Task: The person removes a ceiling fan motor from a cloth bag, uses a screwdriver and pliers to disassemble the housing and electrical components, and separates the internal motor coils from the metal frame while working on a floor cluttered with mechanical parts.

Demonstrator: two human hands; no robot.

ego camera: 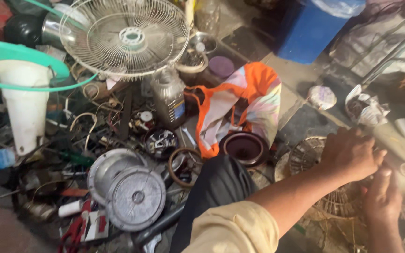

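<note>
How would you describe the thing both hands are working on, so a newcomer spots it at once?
Start at the orange cloth mid-floor and go right and nearer. There the left hand and right hand grip a rusty domed wire cage. Unlike the upright white fan guard, it is small, brown and lying down.

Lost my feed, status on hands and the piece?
Left hand gripping round rusty wire fan guard. Right hand pinching its edge. Orange cloth lies apart.
</note>
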